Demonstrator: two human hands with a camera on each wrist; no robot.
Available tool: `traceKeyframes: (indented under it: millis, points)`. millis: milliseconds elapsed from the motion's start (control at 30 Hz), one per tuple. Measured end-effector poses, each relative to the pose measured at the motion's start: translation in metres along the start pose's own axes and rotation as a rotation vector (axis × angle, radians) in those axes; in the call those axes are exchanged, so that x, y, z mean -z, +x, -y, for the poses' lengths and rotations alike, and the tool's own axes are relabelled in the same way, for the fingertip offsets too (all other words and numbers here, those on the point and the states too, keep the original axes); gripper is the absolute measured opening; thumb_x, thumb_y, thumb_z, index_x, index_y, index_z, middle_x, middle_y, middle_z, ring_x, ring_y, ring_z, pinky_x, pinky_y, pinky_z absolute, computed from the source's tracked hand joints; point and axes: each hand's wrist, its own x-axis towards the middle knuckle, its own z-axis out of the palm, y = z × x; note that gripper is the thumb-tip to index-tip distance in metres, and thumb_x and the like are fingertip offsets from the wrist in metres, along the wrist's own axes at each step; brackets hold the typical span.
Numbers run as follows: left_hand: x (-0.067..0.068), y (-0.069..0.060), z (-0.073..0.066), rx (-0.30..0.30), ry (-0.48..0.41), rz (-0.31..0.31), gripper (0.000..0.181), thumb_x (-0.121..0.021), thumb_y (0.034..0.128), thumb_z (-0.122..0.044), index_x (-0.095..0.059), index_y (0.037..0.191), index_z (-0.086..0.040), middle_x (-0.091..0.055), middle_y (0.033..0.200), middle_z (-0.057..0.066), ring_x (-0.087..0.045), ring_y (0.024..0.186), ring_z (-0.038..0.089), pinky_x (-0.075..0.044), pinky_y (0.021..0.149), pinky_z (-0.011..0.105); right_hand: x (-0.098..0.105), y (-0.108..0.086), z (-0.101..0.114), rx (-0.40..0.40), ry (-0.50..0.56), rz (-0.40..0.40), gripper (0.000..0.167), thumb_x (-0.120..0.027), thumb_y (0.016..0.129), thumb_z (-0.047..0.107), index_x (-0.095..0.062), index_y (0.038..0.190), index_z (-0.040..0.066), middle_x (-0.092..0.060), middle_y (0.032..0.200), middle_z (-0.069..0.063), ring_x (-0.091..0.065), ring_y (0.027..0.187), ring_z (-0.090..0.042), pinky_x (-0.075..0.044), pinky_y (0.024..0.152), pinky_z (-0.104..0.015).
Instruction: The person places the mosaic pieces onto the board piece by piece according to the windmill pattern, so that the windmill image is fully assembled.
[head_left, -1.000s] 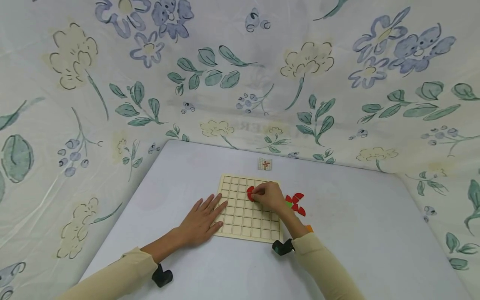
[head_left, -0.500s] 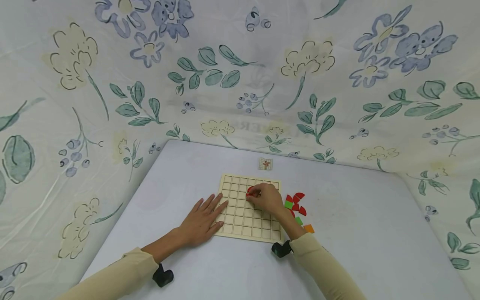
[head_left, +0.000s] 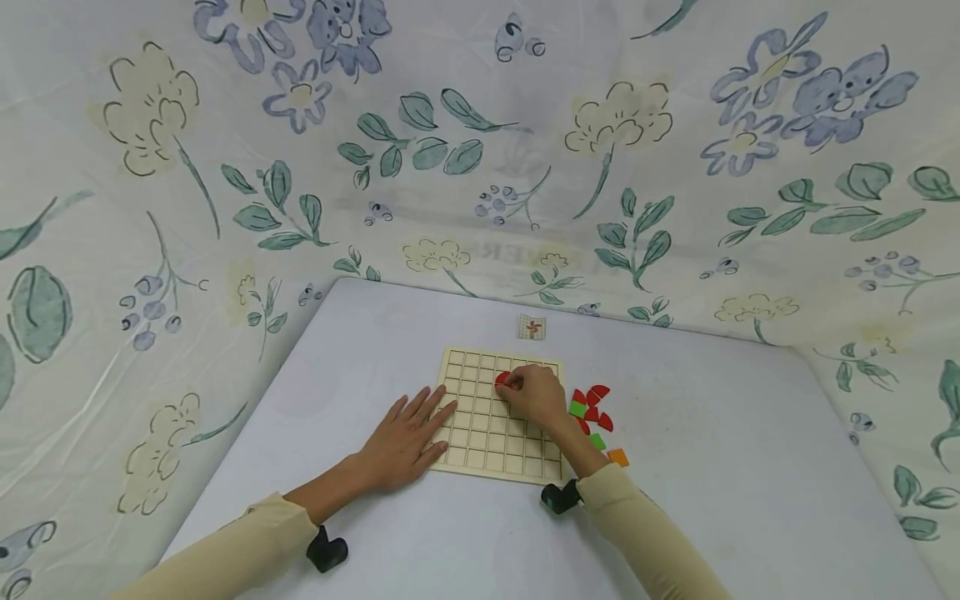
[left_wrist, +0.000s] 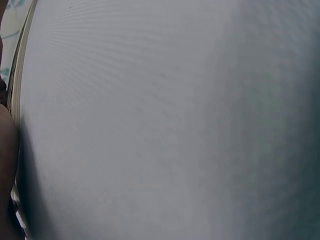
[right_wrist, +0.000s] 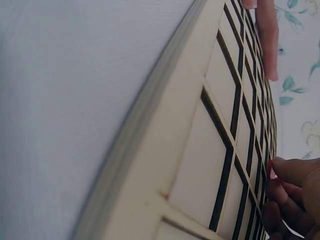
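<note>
A pale wooden grid board (head_left: 480,454) lies on the white table. My left hand (head_left: 401,443) rests with fingers spread on its left edge; in the left wrist view only a strip of that hand (left_wrist: 7,155) shows. Over the upper middle of the board, my right hand (head_left: 536,395) pinches a small red piece (right_wrist: 271,169) between thumb and fingers, low against the grid in the right wrist view. A curved red piece (head_left: 502,378) shows beside these fingertips in the head view. The fingers partly hide the red there, so its full outline cannot be told.
Right of the board lie several red quarter-circle pieces (head_left: 598,392), a green square (head_left: 577,409), another green piece (head_left: 597,442) and an orange square (head_left: 618,457). A small card with a red pinwheel-like pattern (head_left: 532,327) lies behind the board. Floral cloth (head_left: 450,208) surrounds the table.
My right fingers dipped slightly toward me, showing a second red edge below the first piece, then shifted slightly back up. The left hand has stayed on the board.
</note>
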Motion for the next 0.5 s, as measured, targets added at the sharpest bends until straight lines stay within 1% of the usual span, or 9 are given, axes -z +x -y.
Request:
traceKeyframes:
  millis: [133,367,500]
  points:
    - [0.0007,0.0000,0.0001,0.010,-0.005,0.017,0.062,-0.042,0.1037,-0.042,-0.030,0.156,-0.011,-0.020,0.161,0.015,-0.018,0.146,0.037,-0.020,0.111,0.059,0.0007,-0.0001,0.0008,0.008,0.011,-0.003,0.015,-0.078,0.086,0.027,-0.075,0.080,0.013,-0.061,0.070,0.006,-0.056,0.064,-0.010,-0.046,0.055,-0.028]
    - [0.0005,0.0010,-0.0004,0.010,-0.014,0.023,0.062,-0.043,0.1035,-0.042,-0.029,0.156,-0.010,-0.019,0.161,0.016,-0.017,0.146,0.037,-0.019,0.112,0.059,0.0032,0.0009,-0.0016,-0.017,0.016,0.016,0.014,-0.077,0.087,0.028,-0.076,0.084,0.014,-0.063,0.070,0.007,-0.057,0.064,-0.008,-0.047,0.054,-0.027]
    - [0.0009,0.0006,-0.0004,0.008,-0.016,0.015,0.062,-0.043,0.1036,-0.042,-0.029,0.156,-0.010,-0.020,0.161,0.016,-0.018,0.146,0.037,-0.020,0.111,0.059,0.0096,-0.0008,-0.0051,0.011,0.013,0.001,0.014,-0.077,0.087,0.026,-0.077,0.088,0.012,-0.066,0.073,0.005,-0.060,0.065,-0.009,-0.047,0.052,-0.027]
